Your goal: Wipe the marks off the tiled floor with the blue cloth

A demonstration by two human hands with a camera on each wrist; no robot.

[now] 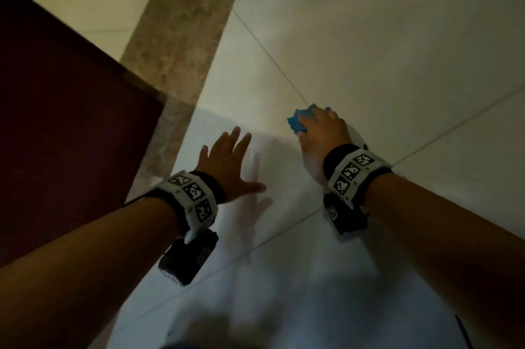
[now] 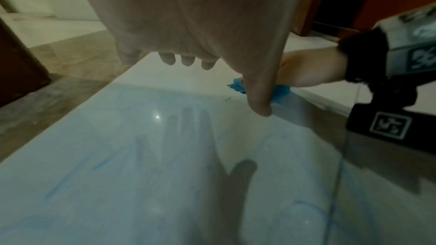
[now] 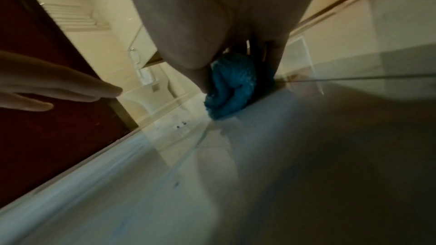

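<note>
The glossy pale tiled floor [image 1: 355, 50] mirrored both arms. The left hand [image 1: 227, 167] hovered flat above it, fingers spread, holding nothing. Just beyond, small dark marks [image 1: 275, 139] dotted the tile. The right hand [image 1: 324, 132] clutched the bunched blue cloth [image 1: 298, 121] against the floor by a grout line. Farther off ran a mottled brown threshold strip [image 1: 181, 36] beside a dark red door [image 1: 62, 110].

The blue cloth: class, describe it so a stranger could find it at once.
Start at the pale tiled floor beside the dark red door. Follow the right hand down to the tile. Bunched under its fingers is the blue cloth, the only bright blue thing there.
</note>
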